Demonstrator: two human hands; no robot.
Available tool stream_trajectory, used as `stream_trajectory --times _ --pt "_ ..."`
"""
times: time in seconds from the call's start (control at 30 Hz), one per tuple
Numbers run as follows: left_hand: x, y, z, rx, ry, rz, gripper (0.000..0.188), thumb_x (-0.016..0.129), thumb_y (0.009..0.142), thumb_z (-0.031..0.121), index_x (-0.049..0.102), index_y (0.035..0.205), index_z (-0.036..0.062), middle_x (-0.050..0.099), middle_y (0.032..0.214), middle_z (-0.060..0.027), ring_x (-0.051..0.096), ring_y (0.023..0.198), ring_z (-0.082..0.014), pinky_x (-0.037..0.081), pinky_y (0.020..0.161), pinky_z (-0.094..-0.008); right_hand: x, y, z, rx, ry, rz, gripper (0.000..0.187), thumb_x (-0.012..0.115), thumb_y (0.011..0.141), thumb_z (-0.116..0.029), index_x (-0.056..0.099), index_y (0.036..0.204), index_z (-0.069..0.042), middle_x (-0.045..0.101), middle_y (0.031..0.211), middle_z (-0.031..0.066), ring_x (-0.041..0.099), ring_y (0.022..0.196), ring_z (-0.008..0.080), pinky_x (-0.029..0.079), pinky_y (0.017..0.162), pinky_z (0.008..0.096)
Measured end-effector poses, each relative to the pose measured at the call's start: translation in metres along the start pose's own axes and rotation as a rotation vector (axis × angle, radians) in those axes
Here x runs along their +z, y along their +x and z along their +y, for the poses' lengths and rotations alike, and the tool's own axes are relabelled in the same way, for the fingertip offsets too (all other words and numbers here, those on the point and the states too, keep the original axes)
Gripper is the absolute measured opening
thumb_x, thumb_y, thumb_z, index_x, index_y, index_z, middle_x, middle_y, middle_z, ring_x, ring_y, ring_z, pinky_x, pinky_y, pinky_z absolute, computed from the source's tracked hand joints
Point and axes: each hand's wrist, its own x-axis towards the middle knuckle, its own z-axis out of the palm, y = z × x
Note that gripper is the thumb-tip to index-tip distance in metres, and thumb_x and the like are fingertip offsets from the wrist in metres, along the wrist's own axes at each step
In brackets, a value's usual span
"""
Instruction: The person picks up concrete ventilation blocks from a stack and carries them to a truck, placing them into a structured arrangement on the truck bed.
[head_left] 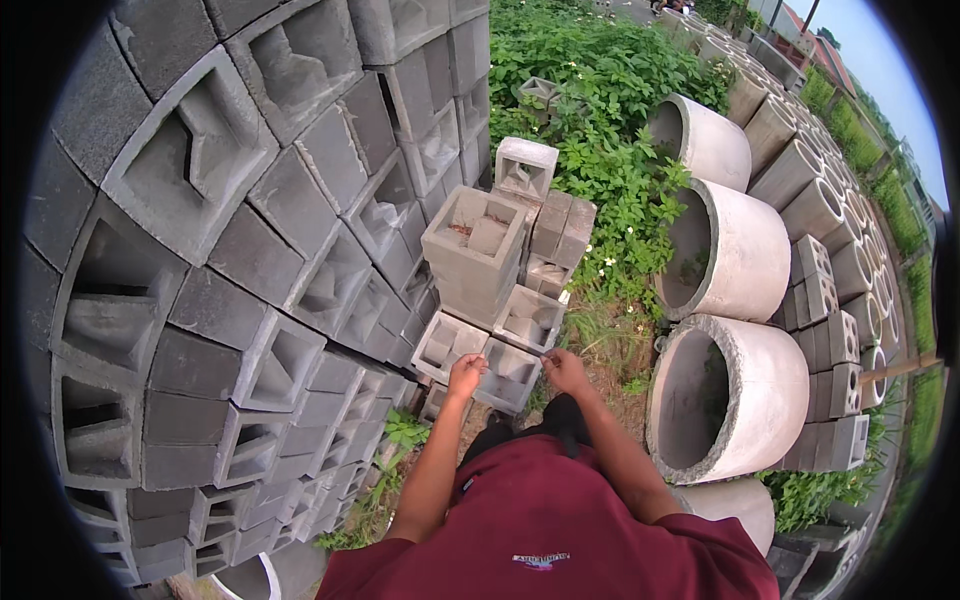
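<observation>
A grey hollow concrete block [512, 366] is between my two hands, in front of my legs. My left hand [467, 376] is closed at its left edge, with the fingers curled in. At the far right corner, my right hand [566, 370] is closed too, its fingertips against the rim. Whether the block bears on anything beneath cannot be seen. Directly left of it lies another hollow block [447, 343], and beyond it to the right one more block [528, 318]. A taller column of blocks [474, 240] stands just past these, with broken pieces in its top cavity.
A high wall of stacked concrete blocks [300, 190] rises close on my left. Large concrete rings [755, 400] line the right side, with more blocks [820, 370] stacked behind them. Leafy green plants [600, 100] grow ahead, and grassy soil [605, 345] lies between.
</observation>
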Motion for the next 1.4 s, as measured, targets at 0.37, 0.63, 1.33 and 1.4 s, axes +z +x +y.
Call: stream_trajectory --times 0.37,0.63,1.33,1.4 --pt "0.026 0.115 0.141 -0.112 -0.300 0.456 0.090 0.057 0.083 0.068 0.032 0.141 0.0047 0.037 0.145 -0.0176 0.039 0.132 -0.0300 0.038 0.101 -0.0518 -0.053 0.287 -0.103 -0.446 0.185 0.283 0.024 0.064 0.090 -0.021 0.064 0.098 0.001 0.065 0.082 0.0158 0.065 0.077 0.0263 0.051 0.073 0.0367" --pt "0.072 0.161 0.183 -0.121 -0.524 0.587 0.102 0.054 0.079 0.076 0.033 0.144 0.0006 0.037 0.147 -0.0193 0.035 0.136 -0.0343 0.033 0.104 -0.0583 -0.022 0.449 -0.075 -0.187 -0.164 -0.605 0.079 0.049 0.090 -0.064 0.049 0.135 0.001 0.053 0.135 0.0220 0.050 0.126 0.0310 0.038 0.105 0.0371" --pt "0.121 0.113 0.141 0.340 -0.790 1.083 0.074 0.063 0.087 0.049 0.043 0.137 -0.0017 0.051 0.135 -0.0128 0.044 0.126 -0.0224 0.028 0.109 -0.0369 -0.058 0.368 -0.113 -0.442 0.357 -0.902 0.044 0.061 0.094 -0.029 0.056 0.119 0.007 0.066 0.111 0.0181 0.062 0.102 0.0234 0.046 0.088 0.0342" --pt "0.123 0.084 0.132 0.557 -0.767 1.117 0.071 0.067 0.087 0.044 0.044 0.137 -0.0003 0.051 0.134 -0.0108 0.046 0.124 -0.0212 0.029 0.108 -0.0362 -0.064 0.340 -0.131 -0.466 0.511 -0.939 0.045 0.062 0.094 -0.028 0.055 0.123 0.006 0.065 0.117 0.0153 0.059 0.107 0.0196 0.044 0.092 0.0318"
